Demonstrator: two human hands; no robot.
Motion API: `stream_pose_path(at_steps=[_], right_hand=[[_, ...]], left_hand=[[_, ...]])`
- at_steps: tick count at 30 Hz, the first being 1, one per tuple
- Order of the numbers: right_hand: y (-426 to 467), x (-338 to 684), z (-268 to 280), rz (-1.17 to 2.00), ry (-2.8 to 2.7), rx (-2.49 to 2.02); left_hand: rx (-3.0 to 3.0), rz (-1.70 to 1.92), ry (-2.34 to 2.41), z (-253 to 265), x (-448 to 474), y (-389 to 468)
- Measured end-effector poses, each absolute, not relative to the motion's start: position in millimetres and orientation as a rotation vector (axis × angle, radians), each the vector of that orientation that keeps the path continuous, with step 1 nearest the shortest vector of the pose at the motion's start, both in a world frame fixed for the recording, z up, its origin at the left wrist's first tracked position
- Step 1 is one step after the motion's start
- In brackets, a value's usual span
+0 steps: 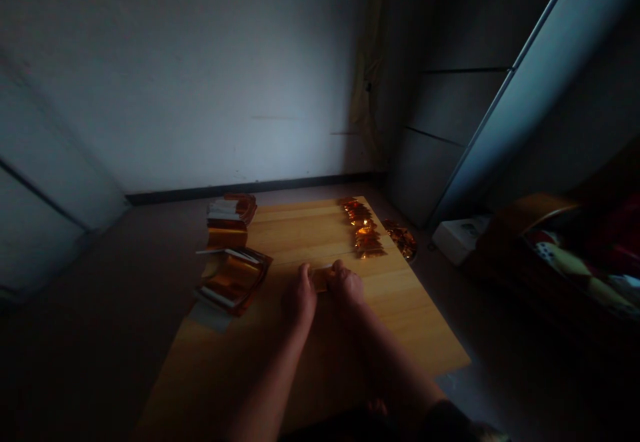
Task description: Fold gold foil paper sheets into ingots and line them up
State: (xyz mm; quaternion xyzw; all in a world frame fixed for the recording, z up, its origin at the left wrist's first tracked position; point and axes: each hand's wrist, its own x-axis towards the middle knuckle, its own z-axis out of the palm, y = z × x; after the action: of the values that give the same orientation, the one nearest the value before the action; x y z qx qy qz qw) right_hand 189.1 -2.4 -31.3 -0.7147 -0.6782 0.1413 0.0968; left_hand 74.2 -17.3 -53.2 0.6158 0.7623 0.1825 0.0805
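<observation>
Over the middle of the wooden table [385, 302], my left hand [303, 294] and my right hand [347, 285] pinch opposite ends of a small gold-orange foil sheet [321, 280]. A thin white edge shows along its top. My fingers are closed on it, and the fingertips are partly hidden. To the left lie curled stacks of copper-coloured foil sheets [239, 274] with white strips between them. At the far right of the table stands a row of folded, shiny copper foil pieces [364, 229].
Past the table's right edge, a heap of shiny foil pieces [401, 239] sits lower down. Further right are a white box [455, 239] and a wooden armrest [543, 209] with cloth beside it. A pale wall [250, 82] rises behind, and a tall cabinet [450, 109] stands at right.
</observation>
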Motion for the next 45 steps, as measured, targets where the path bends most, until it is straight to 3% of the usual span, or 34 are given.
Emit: stream_pose_path(at_steps=[16, 45], right_hand=[[4.4, 192.0, -32.9, 0.453, -1.895, -2.122], [10.5, 182.2, -31.7, 0.324, -2.018, -2.206]], left_hand=[[1.955, 0.153, 2.234, -39.5, 69.2, -20.2], [1.923, 0.218, 2.17, -44.1, 64.8, -13.4]])
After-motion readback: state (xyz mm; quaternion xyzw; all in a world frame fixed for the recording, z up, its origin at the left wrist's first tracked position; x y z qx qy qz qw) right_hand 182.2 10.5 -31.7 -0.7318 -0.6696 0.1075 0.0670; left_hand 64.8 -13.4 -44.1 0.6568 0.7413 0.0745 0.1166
